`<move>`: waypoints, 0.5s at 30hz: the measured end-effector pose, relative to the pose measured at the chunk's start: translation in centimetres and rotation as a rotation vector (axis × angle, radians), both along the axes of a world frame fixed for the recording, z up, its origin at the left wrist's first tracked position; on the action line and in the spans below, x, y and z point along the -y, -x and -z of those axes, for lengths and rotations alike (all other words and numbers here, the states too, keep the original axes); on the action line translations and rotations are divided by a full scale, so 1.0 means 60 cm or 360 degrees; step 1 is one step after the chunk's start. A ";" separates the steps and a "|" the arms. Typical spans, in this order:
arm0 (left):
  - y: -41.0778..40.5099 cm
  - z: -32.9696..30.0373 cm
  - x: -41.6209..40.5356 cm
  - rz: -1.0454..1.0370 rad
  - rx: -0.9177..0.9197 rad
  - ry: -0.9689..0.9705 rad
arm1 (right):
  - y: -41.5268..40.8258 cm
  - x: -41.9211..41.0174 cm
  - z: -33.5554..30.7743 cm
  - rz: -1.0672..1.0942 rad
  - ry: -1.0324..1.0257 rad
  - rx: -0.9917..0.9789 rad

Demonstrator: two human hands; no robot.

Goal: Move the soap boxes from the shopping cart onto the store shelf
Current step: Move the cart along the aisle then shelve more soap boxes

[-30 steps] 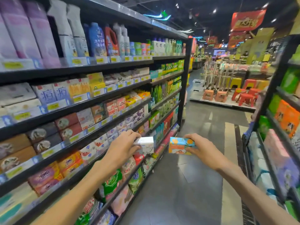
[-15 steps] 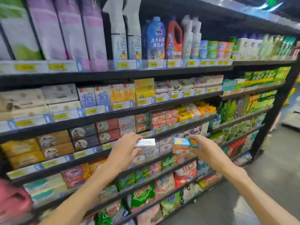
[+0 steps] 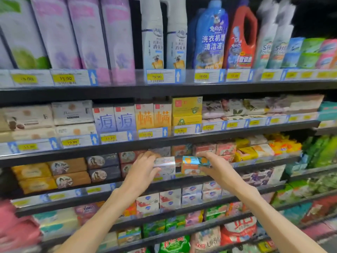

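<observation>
The white soap box (image 3: 165, 162) sits in the grip of the left hand (image 3: 144, 168), thumb on its near lower edge and fingers curled over its top, held at the front lip of the third shelf (image 3: 182, 181) from the top. At its 3 o'clock, just beside it with a narrow gap, is the orange-and-blue soap box (image 3: 193, 164), pinched by the right hand (image 3: 217, 168), whose fingers wrap its top and right end. Both boxes hover at the shelf front, at the centre of the view; whether either rests on the stock beneath cannot be told.

At 9 o'clock of the white box stand dark grey soap boxes (image 3: 103, 168) with a round portrait, stacked two high, and further at 9 o'clock, tan-brown soap boxes (image 3: 70, 172) of the same design. At 12 o'clock of the two held boxes, behind them on the same shelf, are reddish soap boxes (image 3: 215, 149). At 2 o'clock lie yellow soap packs (image 3: 245, 153).

One shelf up, at 11 o'clock, are white boxes with a large blue character (image 3: 114, 119) and boxes with an orange character (image 3: 154, 116); yellow price tags (image 3: 108, 138) line that edge. On the top shelf at 12 o'clock stand a blue detergent bottle (image 3: 209, 37) and a red jug (image 3: 240, 39). At 6 o'clock, one shelf down, are white soap boxes with blue logos (image 3: 169, 198).
</observation>
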State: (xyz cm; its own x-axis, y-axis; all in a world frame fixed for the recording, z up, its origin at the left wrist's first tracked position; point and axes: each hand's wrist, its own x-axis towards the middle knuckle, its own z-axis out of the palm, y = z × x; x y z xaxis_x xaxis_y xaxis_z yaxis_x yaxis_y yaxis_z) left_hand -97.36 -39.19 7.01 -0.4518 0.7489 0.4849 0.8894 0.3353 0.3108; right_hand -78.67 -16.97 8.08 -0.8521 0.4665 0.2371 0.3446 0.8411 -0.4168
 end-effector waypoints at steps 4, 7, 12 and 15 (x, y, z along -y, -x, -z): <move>0.010 0.003 -0.021 -0.0125 0.0003 0.0076 | 0.049 -0.032 -0.003 -0.0120 -0.0014 -0.0009; 0.011 0.006 -0.030 -0.0223 0.0038 0.0114 | 0.074 -0.048 -0.003 -0.0235 -0.0006 -0.0026; 0.014 0.018 -0.043 -0.0350 0.0068 0.0155 | 0.101 -0.062 0.012 -0.0332 0.0013 0.0031; 0.020 0.033 -0.047 -0.0391 0.0085 0.0225 | 0.108 -0.062 0.025 -0.0342 -0.0047 0.0069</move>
